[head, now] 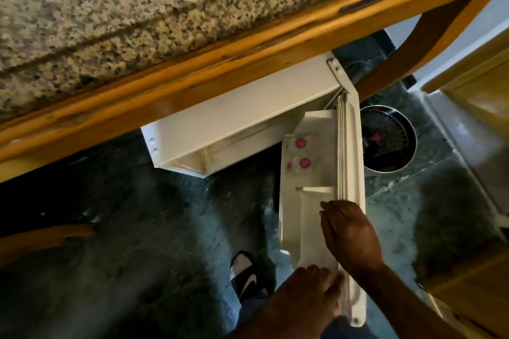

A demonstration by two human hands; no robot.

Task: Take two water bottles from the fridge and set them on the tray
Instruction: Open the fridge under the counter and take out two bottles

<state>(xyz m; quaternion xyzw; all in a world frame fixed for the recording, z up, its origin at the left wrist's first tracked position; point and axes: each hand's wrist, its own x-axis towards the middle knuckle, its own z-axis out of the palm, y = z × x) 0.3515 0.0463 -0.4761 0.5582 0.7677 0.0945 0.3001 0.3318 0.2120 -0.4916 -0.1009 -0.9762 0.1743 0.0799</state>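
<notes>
1. Nearest the camera, at about 6 o'clock, my left hand (311, 292) is lying against the bottom end of the fridge door (322, 195), fingers spread loosely and pressing on the door's inner edge, not wrapped around anything.
2. Just above it, at about 5 o'clock, my right hand (348, 234) is resting flat on the door's gasket edge, fingers extended and closed on nothing.
3. I am holding the white door swung wide open, its inner shelf facing up toward me.
4. Two water bottles (300, 153) with pink caps are standing in the door shelf, side by side and touching or nearly so, at about 3 o'clock from the middle of the view and well apart from both hands.
5. At 12 o'clock from the door, the small white fridge (220, 124) is sitting under a wooden-edged, speckled stone counter (110, 8).
6. A round metal bin (391, 140) is standing on the dark floor just beside the door's outer side, at about 3 o'clock.
7. My foot in a black and white sandal (246, 275) is showing at 6 o'clock, left of my left hand.
</notes>
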